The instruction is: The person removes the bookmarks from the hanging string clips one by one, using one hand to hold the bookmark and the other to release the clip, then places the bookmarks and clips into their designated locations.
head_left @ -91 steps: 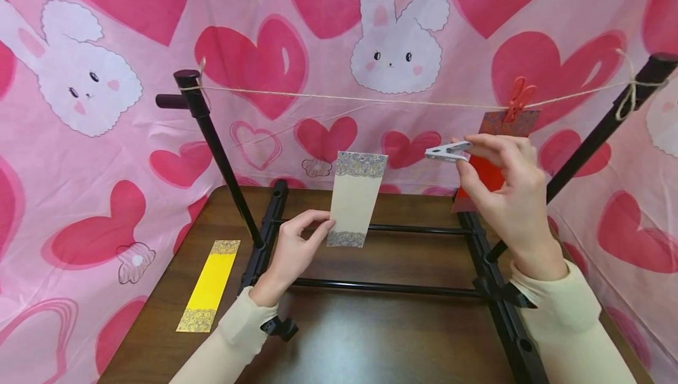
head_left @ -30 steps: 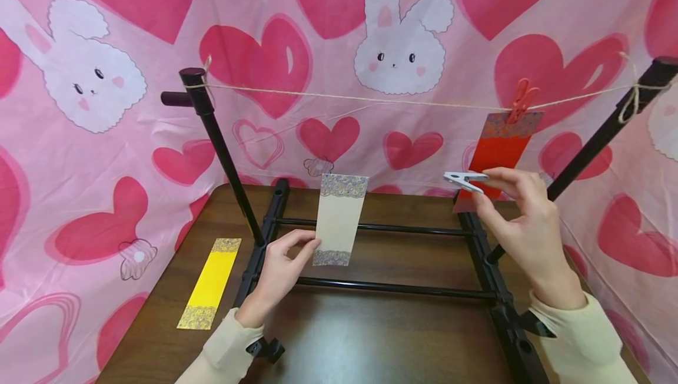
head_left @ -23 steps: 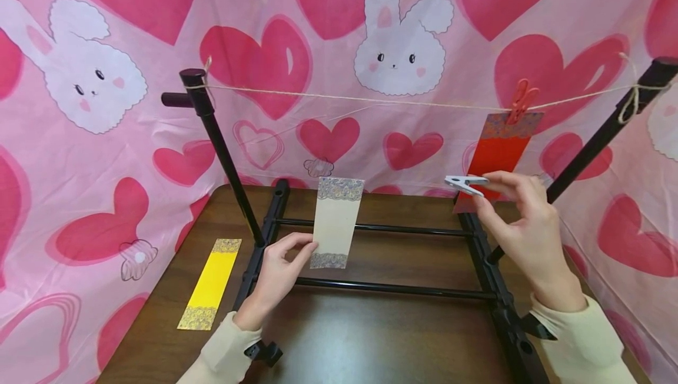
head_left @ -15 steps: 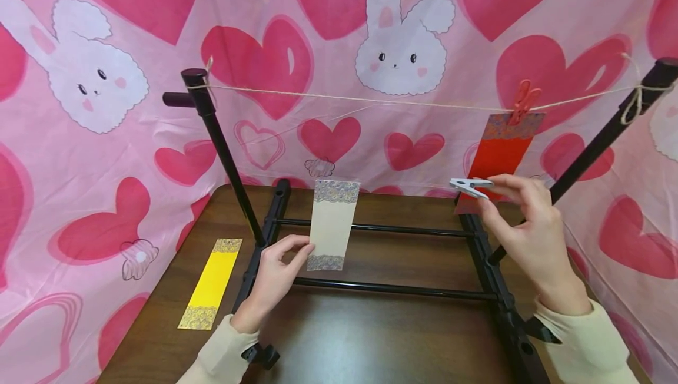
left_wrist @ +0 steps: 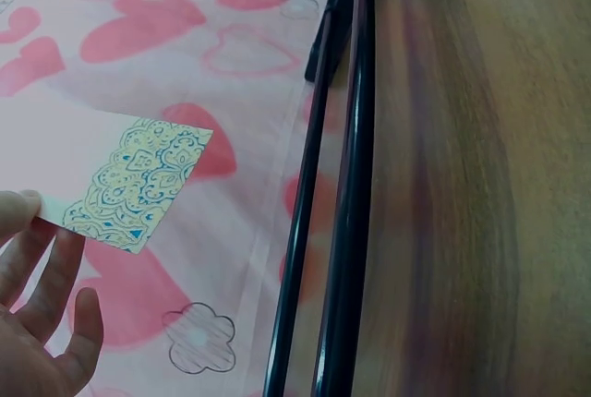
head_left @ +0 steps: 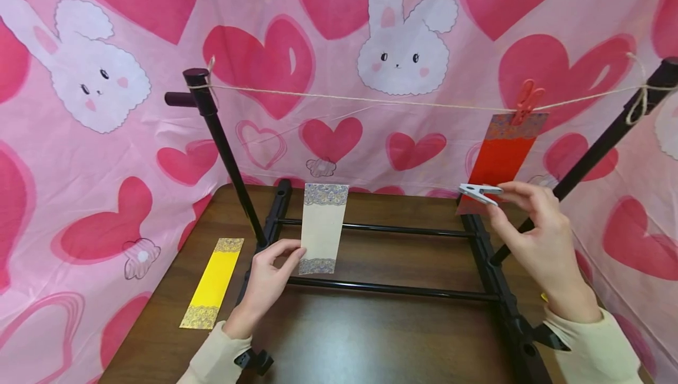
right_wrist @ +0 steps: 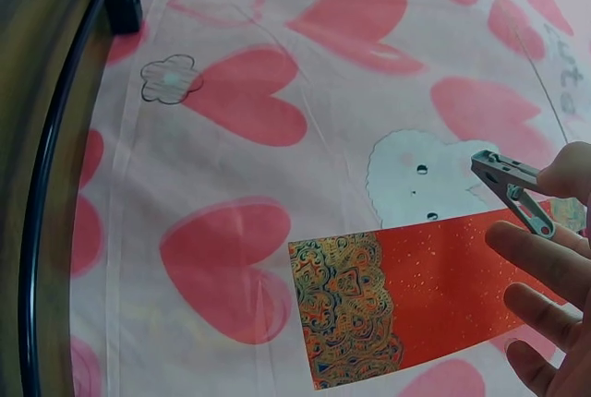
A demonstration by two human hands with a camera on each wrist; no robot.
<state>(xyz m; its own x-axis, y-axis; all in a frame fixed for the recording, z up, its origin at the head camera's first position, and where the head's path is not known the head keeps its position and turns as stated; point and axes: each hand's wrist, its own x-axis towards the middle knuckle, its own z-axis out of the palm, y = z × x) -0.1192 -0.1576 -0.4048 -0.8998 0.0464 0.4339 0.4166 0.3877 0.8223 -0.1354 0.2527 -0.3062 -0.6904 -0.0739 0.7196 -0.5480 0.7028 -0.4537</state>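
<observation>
My left hand [head_left: 267, 281] pinches a cream paper card [head_left: 324, 228] by its lower left edge, between thumb and fingers. The card is upright, with patterned lace-like bands at both ends, and is below the string [head_left: 371, 100]. In the left wrist view one patterned band [left_wrist: 138, 185] shows beyond the fingers. My right hand [head_left: 545, 248] pinches a light grey clothespin [head_left: 479, 192] between thumb and fingers, its jaw end pointing left. Behind it a red card [head_left: 503, 157] hangs from the string by a red clothespin [head_left: 528, 101]; the grey clothespin overlaps this card in the head view.
A yellow card [head_left: 213, 284] lies on the wooden table [head_left: 371, 337] at the left. The string runs between two black posts [head_left: 225, 148] of a frame with crossbars [head_left: 392, 288]. A pink heart-and-rabbit cloth [head_left: 328, 19] stands behind.
Over the three seconds my left hand has moved left and down with the cream card. My right hand has lowered and shifted right with the grey clothespin, uncovering more of the red card.
</observation>
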